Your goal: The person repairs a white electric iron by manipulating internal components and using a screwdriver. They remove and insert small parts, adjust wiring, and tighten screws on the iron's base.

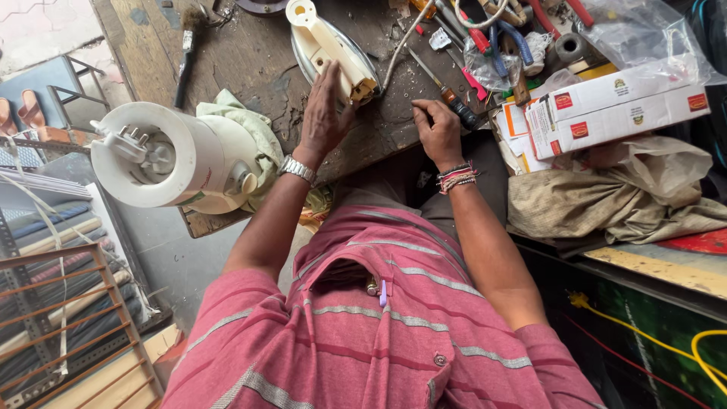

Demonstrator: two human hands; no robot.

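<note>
Head view: scarred, debris-strewn wooden workbench (pixel 250 60) under tools, cramped workshop.

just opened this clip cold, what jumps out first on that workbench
The left hand rests on a cream clothes iron lying at the middle of the worn wooden bench. The right hand touches a screwdriver beside it. A white mixer base sits at the bench's left edge.
</note>
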